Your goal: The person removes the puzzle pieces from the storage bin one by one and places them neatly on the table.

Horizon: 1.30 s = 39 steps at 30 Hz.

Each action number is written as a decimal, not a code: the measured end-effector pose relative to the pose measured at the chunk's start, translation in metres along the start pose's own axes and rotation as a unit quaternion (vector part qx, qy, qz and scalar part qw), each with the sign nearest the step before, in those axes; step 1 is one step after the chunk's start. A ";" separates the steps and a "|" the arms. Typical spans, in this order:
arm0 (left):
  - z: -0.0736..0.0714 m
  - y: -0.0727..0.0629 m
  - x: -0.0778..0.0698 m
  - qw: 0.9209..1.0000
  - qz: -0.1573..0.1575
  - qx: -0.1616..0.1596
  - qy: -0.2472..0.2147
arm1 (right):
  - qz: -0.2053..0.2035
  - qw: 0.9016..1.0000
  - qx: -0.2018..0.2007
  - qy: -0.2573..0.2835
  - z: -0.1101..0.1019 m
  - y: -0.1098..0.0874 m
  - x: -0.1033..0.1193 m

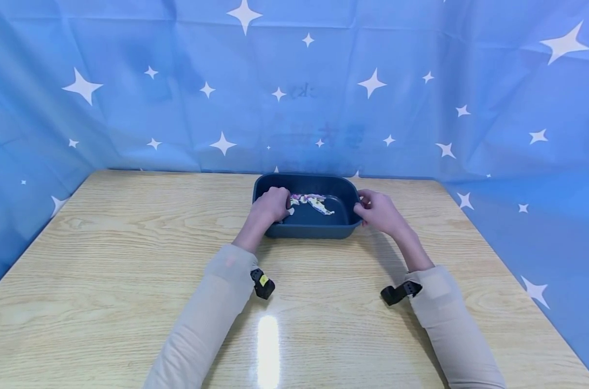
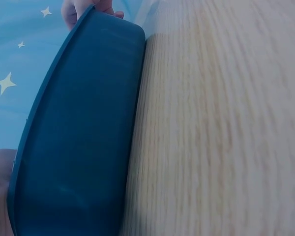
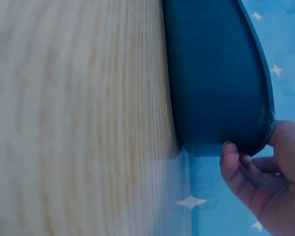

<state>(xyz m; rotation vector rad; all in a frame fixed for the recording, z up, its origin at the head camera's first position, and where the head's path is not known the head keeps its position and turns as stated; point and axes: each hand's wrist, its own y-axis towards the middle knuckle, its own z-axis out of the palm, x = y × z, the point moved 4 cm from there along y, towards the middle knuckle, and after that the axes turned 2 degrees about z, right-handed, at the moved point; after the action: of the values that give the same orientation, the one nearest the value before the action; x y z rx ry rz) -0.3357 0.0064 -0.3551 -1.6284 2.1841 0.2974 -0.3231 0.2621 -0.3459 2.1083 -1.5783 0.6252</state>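
**Dark blue, rounded-rectangular, plastic-looking basin [image 1: 309,232] pinned between two hands**

Nearest, two beige fabric sleeves [image 1: 202,319] slant inward over a pale, wood-grained tabletop [image 1: 114,259], each with a small black camera [image 1: 395,293] at its cuff, pointed inward, presumably to watch its hand's work.

The left hand [image 1: 272,205] reaches over the basin's near-left rim, its wrist crossing the edge. Its fingers dip inside, out of sight in the left wrist view, so I cannot tell whether they grasp anything. The right hand [image 1: 379,212] grips the basin's right end, thumb at the rim and other fingers curled against the outer wall; that hold likely keeps it from sliding while the left hand is inside.

The basin sits flat near the table's far edge. On its floor, just beside the left hand, lie crumpled white scraps with coloured markings [image 1: 319,204]; its raised walls probably keep them together. Behind hangs a blue cloth backdrop printed with white stars [image 1: 323,65].
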 end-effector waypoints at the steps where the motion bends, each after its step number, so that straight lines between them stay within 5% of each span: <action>1: 0.000 0.000 0.000 1.000 0.001 0.003 0.006 | -0.001 1.000 0.000 0.001 0.000 0.000 0.000; 8: -0.001 0.001 -0.004 0.999 0.013 0.022 0.020 | -0.003 1.000 -0.006 0.001 -0.003 -0.001 0.002; 14: 0.000 0.004 -0.002 0.999 0.032 0.024 -0.011 | -0.005 1.000 -0.007 -0.001 -0.003 -0.001 0.002; 29: -0.008 -0.001 0.000 0.986 0.089 -0.042 -0.131 | -0.003 1.000 -0.005 0.003 -0.001 0.001 0.000; 39: -0.010 -0.004 0.001 0.976 0.116 -0.085 -0.163 | 0.000 1.000 -0.004 0.006 0.001 0.001 -0.002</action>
<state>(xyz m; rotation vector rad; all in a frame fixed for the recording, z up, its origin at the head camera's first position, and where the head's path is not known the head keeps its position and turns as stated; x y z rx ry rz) -0.3345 0.0002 -0.3462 -1.2921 2.1365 0.7807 -0.3242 0.2623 -0.3478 2.0959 -1.5715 0.6287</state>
